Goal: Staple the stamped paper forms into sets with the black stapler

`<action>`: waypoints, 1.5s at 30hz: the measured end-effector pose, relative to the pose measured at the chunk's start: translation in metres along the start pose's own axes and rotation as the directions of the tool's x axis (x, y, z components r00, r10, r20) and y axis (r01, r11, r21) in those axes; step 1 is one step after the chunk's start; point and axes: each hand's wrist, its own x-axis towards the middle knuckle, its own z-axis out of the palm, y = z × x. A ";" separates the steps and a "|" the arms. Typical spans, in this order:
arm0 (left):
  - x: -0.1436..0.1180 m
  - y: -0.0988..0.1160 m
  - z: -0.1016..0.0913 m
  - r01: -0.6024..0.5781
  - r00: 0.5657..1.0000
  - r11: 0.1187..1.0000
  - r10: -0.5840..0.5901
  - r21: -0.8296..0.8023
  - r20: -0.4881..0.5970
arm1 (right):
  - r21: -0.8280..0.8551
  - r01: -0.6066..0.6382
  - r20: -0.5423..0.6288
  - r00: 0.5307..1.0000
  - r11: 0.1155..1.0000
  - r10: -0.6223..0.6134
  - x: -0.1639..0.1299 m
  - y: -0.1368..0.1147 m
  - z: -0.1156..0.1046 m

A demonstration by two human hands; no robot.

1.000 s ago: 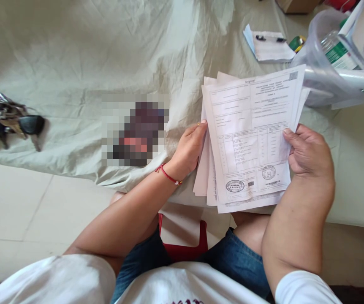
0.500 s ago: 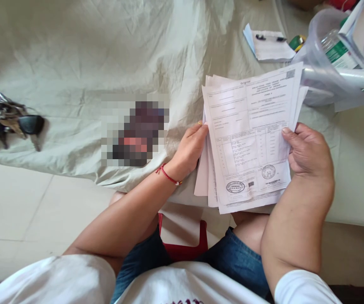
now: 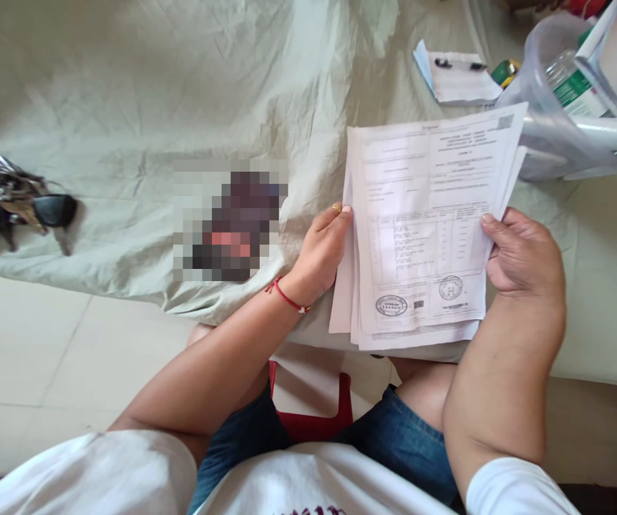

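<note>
Between my hands is a fanned stack of printed sheets of paper [image 3: 421, 229], tilted up above the table's near edge. The top sheet carries a form with a table and two stamps near its bottom. My left hand [image 3: 322, 247] is closed on the stack's left edge, thumb in front and the other fingers mostly hidden behind. At the right edge my right hand [image 3: 526, 254] pinches the sheets with its thumb on the front; its fingertips behind the paper are hidden. Lower sheets stick out at the left, bottom and right.
A wrinkled pale cloth covers the table [image 3: 142, 93]. Keys [image 3: 23, 204] lie at the left, beside a pixelated dark object [image 3: 244, 222]. At the back right are a notepad [image 3: 464, 86] with small black items, a tape measure [image 3: 504, 73] and a clear plastic container [image 3: 539, 71] holding a bottle.
The top sheet has turned slightly, its top edge moving right and its bottom edge left and up, lying more in line with the sheets beneath. Both hands keep their hold.
</note>
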 end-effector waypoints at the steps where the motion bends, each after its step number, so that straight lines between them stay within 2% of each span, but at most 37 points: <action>1: 0.001 -0.002 -0.001 0.001 1.000 1.000 0.000 0.022 -0.031 | 0.015 0.010 -0.016 1.000 1.000 -0.010 0.001 0.001 -0.001; 4: 0.002 -0.006 -0.004 0.017 0.998 0.998 -0.014 0.056 -0.056 | 0.038 0.033 -0.039 0.999 0.999 -0.031 0.003 0.004 -0.002; 9: 0.003 -0.007 -0.003 0.032 0.998 0.999 -0.031 0.021 -0.062 | 0.037 0.012 -0.013 1.000 0.999 -0.012 0.005 0.009 0.000; 17: 0.002 0.001 -0.001 0.048 0.996 0.999 -0.048 0.002 0.078 | 0.109 0.002 -0.078 0.997 0.994 0.006 0.010 0.015 0.005; 22: 0.002 0.001 -0.001 0.028 0.998 0.999 -0.031 0.047 0.061 | 0.110 0.020 -0.088 0.996 0.994 -0.011 0.011 0.017 0.010; 26: 0.004 -0.001 -0.002 0.020 0.996 0.996 -0.027 0.083 0.086 | 0.049 0.023 -0.105 0.994 0.999 -0.018 0.013 0.019 0.009; 31: 0.006 -0.002 -0.005 0.004 0.999 0.990 -0.011 0.143 0.047 | -0.106 -0.062 -0.197 0.980 0.992 0.040 0.014 0.015 -0.001; 35: 0.007 -0.001 -0.005 0.007 0.999 0.990 -0.014 0.139 0.048 | -0.158 -0.073 -0.244 0.969 0.985 0.033 0.014 0.010 -0.007; 41: 0.006 0.001 -0.004 0.026 0.997 0.995 -0.032 0.096 0.065 | -0.246 -0.094 -0.194 0.980 0.965 0.046 0.013 0.007 -0.007; 45: 0.006 0.001 -0.004 0.044 0.998 0.993 -0.048 0.113 0.040 | -0.257 -0.071 -0.177 0.984 0.964 0.025 0.012 0.007 -0.010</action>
